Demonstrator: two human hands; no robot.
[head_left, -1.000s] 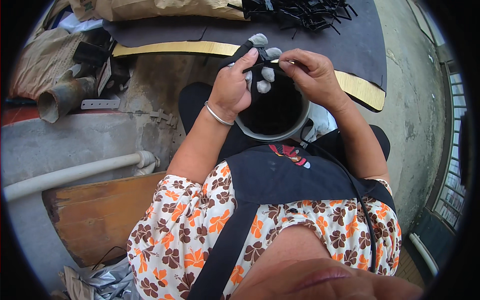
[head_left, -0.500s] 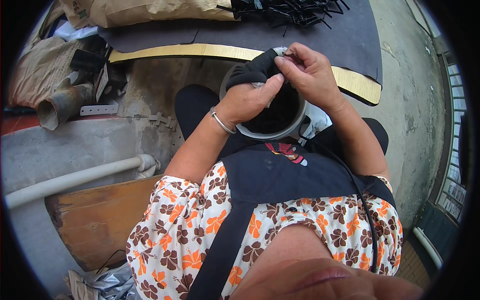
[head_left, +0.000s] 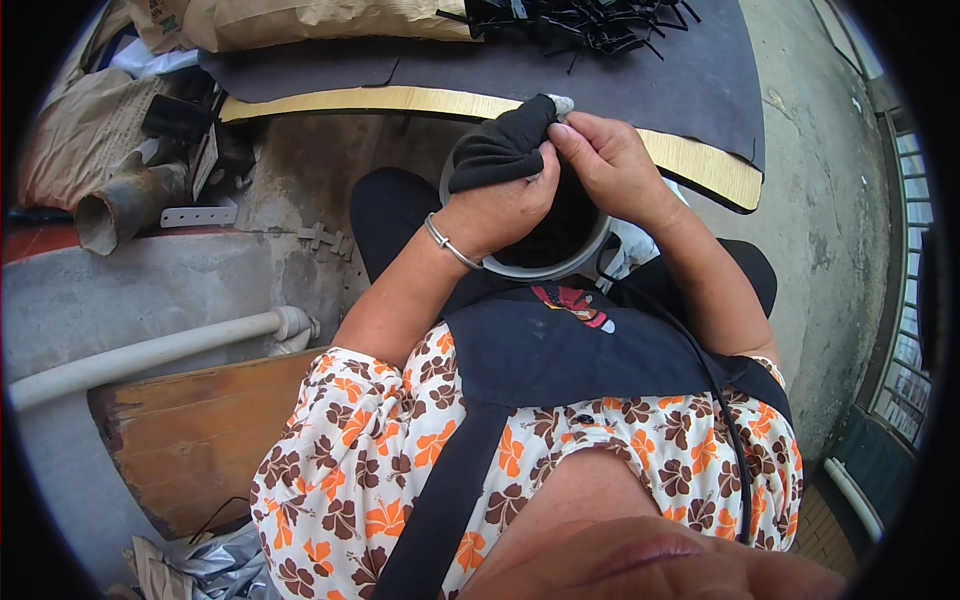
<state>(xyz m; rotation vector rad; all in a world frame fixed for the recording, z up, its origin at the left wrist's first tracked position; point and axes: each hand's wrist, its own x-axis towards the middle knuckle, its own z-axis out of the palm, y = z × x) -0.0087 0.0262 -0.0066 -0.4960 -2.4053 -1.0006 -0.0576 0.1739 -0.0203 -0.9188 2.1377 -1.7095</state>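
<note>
Our left hand (head_left: pixel 500 190) is clenched in a black glove (head_left: pixel 500 148), right hand (head_left: pixel 608 165) pinched shut at its tip, both over the bucket (head_left: pixel 545 272); can't see what's between them. Black strips (head_left: pixel 605 28) are heaped on the table (head_left: pixel 700 90); finished or waiting, we honestly can't tell.

Reaches forward with bent elbows, slanting left forearm (head_left: pixel 400 292) and right forearm (head_left: pixel 705 258) inward. Holds left hand (head_left: pixel 500 178) back upward, with curled, black-gloved fingers (head_left: pixel 500 145) and a bare thumb (head_left: pixel 546 168) pointing away from the body. Sets right hand (head_left: pixel 608 155) close by, pinching thumb and forefinger together just beside the left fingertips. Tucks the other right fingers inward, mostly out of sight.
</note>
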